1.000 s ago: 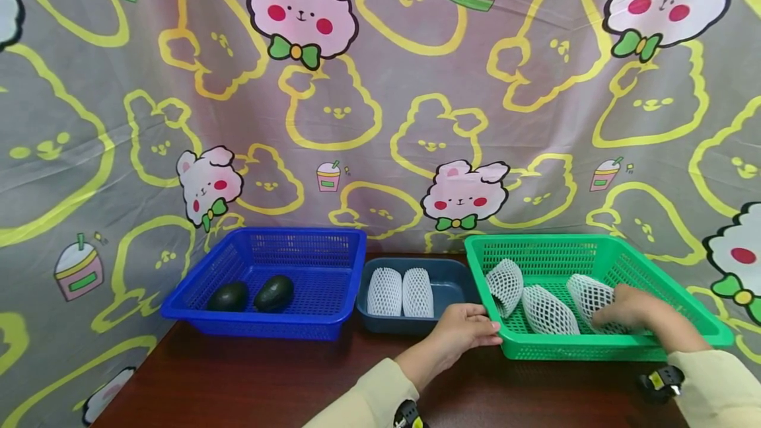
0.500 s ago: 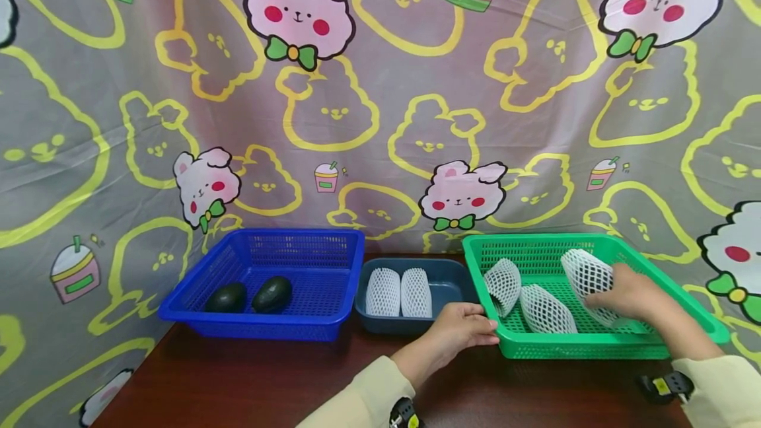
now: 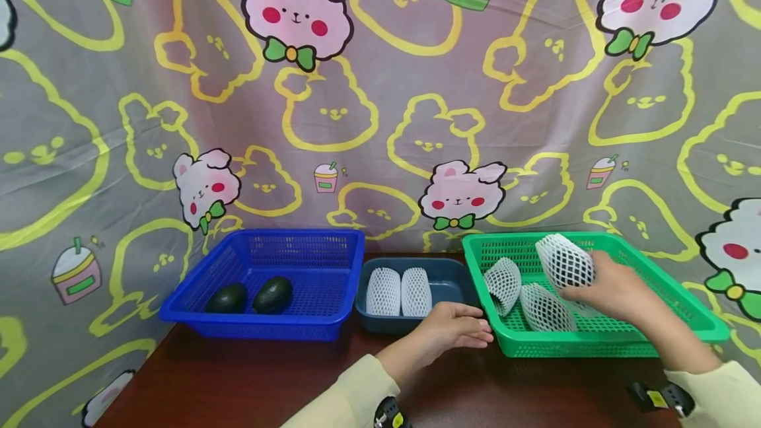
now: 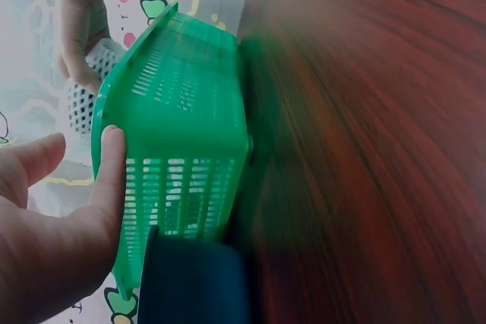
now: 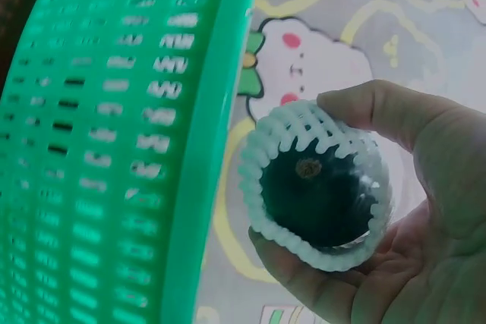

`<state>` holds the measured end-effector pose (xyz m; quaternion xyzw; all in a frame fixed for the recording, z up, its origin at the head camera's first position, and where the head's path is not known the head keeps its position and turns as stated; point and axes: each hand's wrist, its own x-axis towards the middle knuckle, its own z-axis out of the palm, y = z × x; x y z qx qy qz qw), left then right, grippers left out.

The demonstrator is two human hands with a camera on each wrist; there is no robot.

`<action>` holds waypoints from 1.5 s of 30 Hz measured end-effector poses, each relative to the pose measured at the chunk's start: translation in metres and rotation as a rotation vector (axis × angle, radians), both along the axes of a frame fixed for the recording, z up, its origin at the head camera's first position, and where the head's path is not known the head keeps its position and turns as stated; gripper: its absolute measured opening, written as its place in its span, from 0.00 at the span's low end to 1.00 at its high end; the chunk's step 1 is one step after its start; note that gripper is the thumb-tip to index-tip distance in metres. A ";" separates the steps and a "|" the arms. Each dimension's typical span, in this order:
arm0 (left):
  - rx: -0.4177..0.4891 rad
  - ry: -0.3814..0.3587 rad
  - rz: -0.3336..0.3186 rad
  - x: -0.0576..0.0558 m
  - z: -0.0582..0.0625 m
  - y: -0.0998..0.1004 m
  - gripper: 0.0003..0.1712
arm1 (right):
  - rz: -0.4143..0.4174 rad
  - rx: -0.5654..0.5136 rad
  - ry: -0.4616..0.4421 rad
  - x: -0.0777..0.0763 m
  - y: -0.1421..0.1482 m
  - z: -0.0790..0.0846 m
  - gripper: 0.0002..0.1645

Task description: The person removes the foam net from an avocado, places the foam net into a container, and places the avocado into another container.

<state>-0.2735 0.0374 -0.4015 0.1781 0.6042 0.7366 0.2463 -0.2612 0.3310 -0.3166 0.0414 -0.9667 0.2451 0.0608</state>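
My right hand [image 3: 615,286] grips an avocado in a white foam net [image 3: 563,261] above the green basket [image 3: 582,347]. In the right wrist view, the avocado's dark end [image 5: 319,195] shows through the net's open end, thumb and fingers curled round it. My left hand [image 3: 454,332], fingers fairly straight, is at the basket's near left corner; in the left wrist view a fingertip [image 4: 114,138] lies right at the rim. More white foam-netted pieces lie in the green basket, among them one at the left [image 3: 504,286] and one in front [image 3: 545,309].
A dark blue tray [image 3: 448,283] between the baskets holds two white foam-netted pieces [image 3: 399,292] side by side. The blue basket [image 3: 267,330] at the left holds two bare avocados [image 3: 272,294]. All stand on a dark red-brown table [image 3: 267,382] before a patterned cloth [image 3: 380,117].
My right hand has lifted the netted avocado out of the green basket's right part and moved it up and left. My left hand has shifted slightly left, off the basket's corner.
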 end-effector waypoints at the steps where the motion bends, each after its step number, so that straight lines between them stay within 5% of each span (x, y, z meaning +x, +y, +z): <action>1: -0.010 0.007 -0.005 0.000 0.000 -0.003 0.23 | 0.005 -0.006 0.007 0.001 -0.002 0.001 0.56; 21: -0.161 0.255 0.056 0.012 0.007 -0.069 0.18 | 0.119 -0.076 0.125 0.023 -0.056 0.002 0.55; 33: -0.351 0.491 0.083 0.019 0.003 -0.107 0.17 | 0.213 -0.178 0.140 0.036 -0.095 -0.007 0.51; 45: -0.372 0.562 0.108 0.028 -0.007 -0.132 0.16 | 0.291 -0.136 0.155 0.041 -0.124 -0.016 0.52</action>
